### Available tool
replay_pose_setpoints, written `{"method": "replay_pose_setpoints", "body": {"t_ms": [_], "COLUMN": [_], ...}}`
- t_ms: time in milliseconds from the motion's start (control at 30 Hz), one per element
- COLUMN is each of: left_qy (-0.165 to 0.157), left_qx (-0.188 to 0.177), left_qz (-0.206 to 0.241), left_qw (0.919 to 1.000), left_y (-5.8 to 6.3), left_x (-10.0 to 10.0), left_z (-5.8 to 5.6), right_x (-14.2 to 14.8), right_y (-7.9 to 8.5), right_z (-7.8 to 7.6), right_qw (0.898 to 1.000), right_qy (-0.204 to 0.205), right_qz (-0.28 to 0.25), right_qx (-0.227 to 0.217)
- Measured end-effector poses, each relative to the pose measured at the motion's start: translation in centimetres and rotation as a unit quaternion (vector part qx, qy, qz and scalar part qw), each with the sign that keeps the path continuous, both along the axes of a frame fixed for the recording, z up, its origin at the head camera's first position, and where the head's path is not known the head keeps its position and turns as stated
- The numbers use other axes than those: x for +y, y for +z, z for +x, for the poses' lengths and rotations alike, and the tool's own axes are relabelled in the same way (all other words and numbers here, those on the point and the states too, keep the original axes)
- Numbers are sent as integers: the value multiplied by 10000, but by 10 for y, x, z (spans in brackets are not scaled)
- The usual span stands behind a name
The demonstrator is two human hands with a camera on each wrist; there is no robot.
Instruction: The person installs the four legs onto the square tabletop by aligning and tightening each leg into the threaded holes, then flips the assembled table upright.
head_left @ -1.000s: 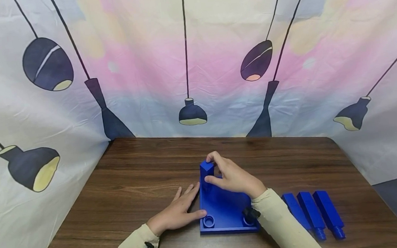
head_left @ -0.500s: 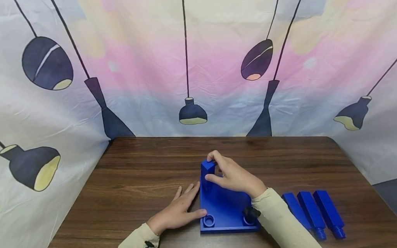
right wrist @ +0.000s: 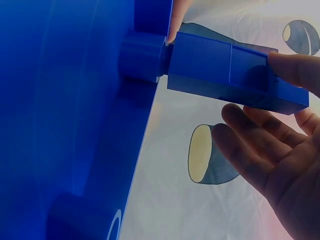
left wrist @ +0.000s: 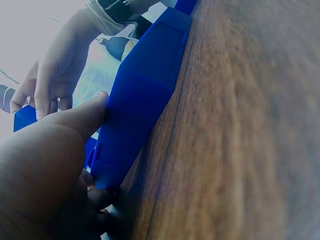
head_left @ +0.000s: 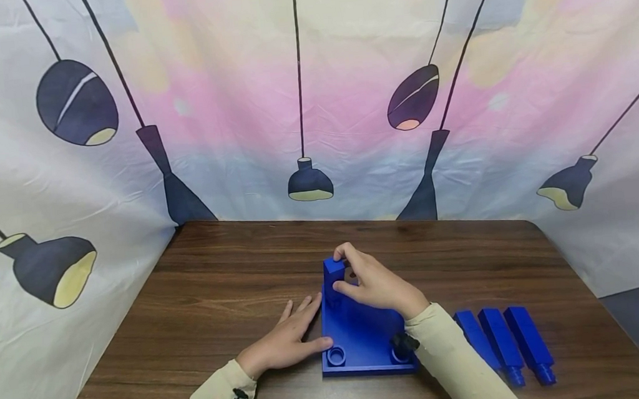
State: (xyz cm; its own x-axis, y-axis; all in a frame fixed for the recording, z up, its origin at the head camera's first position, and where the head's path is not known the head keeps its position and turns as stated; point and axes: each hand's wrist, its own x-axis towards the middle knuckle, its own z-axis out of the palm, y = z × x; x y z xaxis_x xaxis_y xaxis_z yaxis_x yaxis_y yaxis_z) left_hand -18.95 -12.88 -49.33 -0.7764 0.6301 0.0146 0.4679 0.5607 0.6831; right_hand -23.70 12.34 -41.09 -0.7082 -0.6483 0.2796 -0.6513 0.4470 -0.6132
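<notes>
A square blue leg point(head_left: 334, 278) stands upright at the far left corner of a blue panel point(head_left: 363, 327) with raised edges and round corner sockets. My right hand point(head_left: 379, 282) pinches its upper end between thumb and fingers. In the right wrist view, the leg point(right wrist: 215, 65) meets a round socket point(right wrist: 142, 56), and a short neck shows between them. My left hand point(head_left: 288, 336) lies along the panel's left side with its fingers extended, the thumb over the near left edge. The left wrist view shows that thumb point(left wrist: 87, 114) against the panel's side.
Several things lie right of the panel: three more blue legs point(head_left: 501, 345), side by side with threaded ends toward me. An unfilled socket point(head_left: 336, 356) shows at the panel's near left corner. Patterned cloth point(head_left: 233, 106) hangs behind the brown wooden table point(head_left: 234, 262).
My right thumb has slid slightly to the right on the leg, and the leg appears turned a little. The left hand and panel stay in place.
</notes>
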Motion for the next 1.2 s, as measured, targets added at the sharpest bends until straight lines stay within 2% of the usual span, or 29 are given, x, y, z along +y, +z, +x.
{"method": "replay_pose_setpoints", "body": {"t_ms": [267, 1200], "left_qy": [2, 18], "left_qx": [-32, -37], "left_qz": [11, 60], "left_qw": [10000, 10000], "left_y": [1, 2], "left_x": [0, 1], "left_z": [0, 1], "right_x": [0, 0], "right_y": [0, 1], "right_z": [0, 0], "right_qw": [9999, 9999], "right_qy": [-90, 18], "right_qz": [96, 36], "right_qx": [86, 156]}}
